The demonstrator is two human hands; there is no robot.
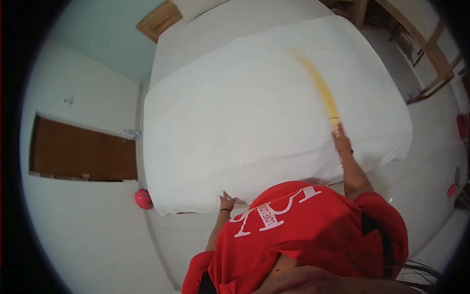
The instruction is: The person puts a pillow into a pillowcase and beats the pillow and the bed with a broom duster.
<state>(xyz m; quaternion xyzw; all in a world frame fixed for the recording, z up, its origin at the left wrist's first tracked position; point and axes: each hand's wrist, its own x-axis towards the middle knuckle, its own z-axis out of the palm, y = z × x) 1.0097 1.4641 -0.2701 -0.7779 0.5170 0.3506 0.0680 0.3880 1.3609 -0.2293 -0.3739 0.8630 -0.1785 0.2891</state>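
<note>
A large bed with a white sheet fills the middle of the head view. My right hand is closed around the handle of a long yellow brush, whose curved, motion-blurred length reaches over the right part of the sheet. At the sheet's near edge is my left hand, with its fingers partly spread and a dark band on the wrist. It is beside the edge of the cloth, and I see nothing held in it.
A red helmet-like object lies on the floor by the bed's near left corner. Wooden furniture stands at the upper right. A wooden headboard and a pillow show at the far end. A brown door is at left.
</note>
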